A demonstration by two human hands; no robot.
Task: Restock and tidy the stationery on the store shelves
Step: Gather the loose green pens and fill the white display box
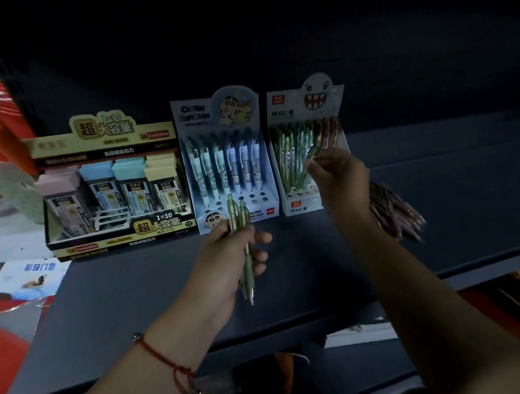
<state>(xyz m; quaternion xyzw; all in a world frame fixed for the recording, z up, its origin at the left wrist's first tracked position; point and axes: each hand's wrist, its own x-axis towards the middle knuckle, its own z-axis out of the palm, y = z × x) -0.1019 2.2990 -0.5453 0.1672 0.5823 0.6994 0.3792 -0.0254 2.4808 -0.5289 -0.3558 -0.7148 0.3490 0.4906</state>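
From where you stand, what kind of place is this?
Most likely a stationery shop aisle. Retail display boxes stand on a dark shelf: a cartoon pen box, a monster-face pen box and a lead refill box. The left hand holds green pens for restocking.

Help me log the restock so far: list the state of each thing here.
Left hand: grips green pens.
Right hand: pinches one pen at the monster box.
Monster box: nearly full.
Cartoon box: front holes empty.
Loose pens: lying on shelf.

Loose pens [396, 214] – blurred, partly hidden behind right forearm [402, 268].
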